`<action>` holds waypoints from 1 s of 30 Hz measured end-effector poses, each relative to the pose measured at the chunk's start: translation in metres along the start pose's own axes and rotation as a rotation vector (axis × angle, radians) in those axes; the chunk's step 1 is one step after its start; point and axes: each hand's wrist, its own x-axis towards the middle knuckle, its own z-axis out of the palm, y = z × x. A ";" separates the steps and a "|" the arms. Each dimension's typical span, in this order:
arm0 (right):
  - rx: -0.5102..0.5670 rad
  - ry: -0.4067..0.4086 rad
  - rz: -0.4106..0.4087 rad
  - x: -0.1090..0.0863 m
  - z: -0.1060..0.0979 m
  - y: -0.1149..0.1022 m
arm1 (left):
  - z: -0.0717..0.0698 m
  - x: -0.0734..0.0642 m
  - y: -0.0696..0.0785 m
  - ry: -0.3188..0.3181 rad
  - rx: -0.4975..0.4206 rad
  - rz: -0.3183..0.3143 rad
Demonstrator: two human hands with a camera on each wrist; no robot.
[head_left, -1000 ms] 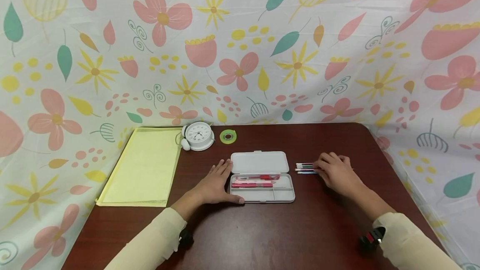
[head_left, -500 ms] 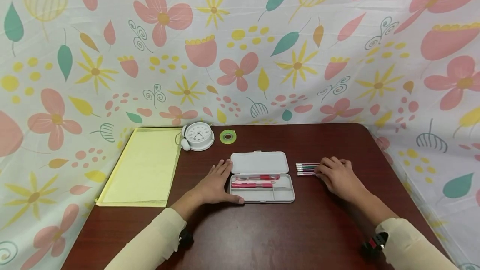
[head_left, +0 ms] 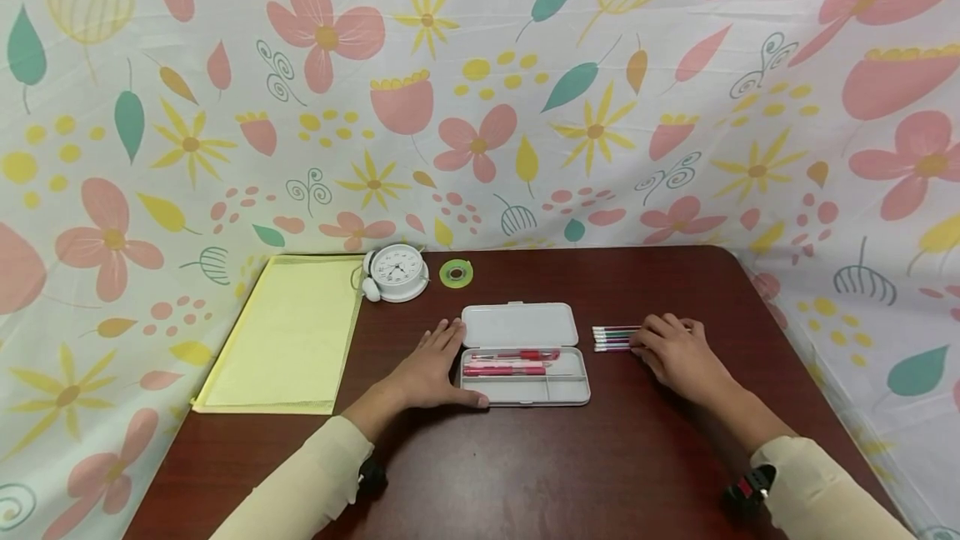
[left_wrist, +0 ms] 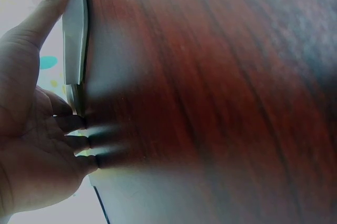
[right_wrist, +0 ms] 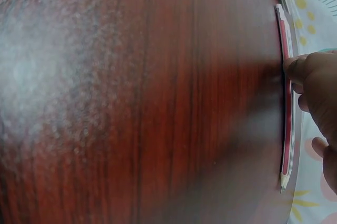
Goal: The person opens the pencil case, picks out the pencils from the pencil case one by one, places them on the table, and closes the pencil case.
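An open white pencil case (head_left: 566, 391) lies in the middle of the table, its lid (head_left: 519, 326) folded back. Red and pink pens (head_left: 510, 370) lie in its upper compartment. My left hand (head_left: 427, 369) rests along the case's left side, thumb on the near corner and the other fingers extended by the lid. To the right of the case, several pencils (head_left: 612, 339) lie side by side on the table. My right hand (head_left: 675, 357) holds this row from above with curled fingers; the thumb (right_wrist: 297, 68) presses the near pencil (right_wrist: 286, 129), whose sharpened tip shows in the right wrist view.
A yellow zip folder (head_left: 281, 336) lies at the left. Beside it a white alarm clock (head_left: 397, 272) and a green tape roll (head_left: 456, 273) sit near the back edge. A flower-printed curtain (head_left: 480, 107) stands behind and around the dark wooden table (head_left: 480, 473).
My right hand has shifted slightly right and toward me on the pencils, and their ends now show as a fuller, more even row. My left hand and the case have stayed put.
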 end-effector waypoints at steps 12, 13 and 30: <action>0.009 0.005 0.014 0.001 0.003 0.000 | 0.002 0.000 -0.003 -0.008 -0.030 -0.003; 0.011 0.005 0.018 0.001 0.004 -0.001 | 0.002 0.000 -0.004 -0.009 -0.032 -0.003; 0.107 -0.046 -0.033 0.029 0.004 -0.057 | 0.002 0.001 -0.002 -0.008 0.014 -0.018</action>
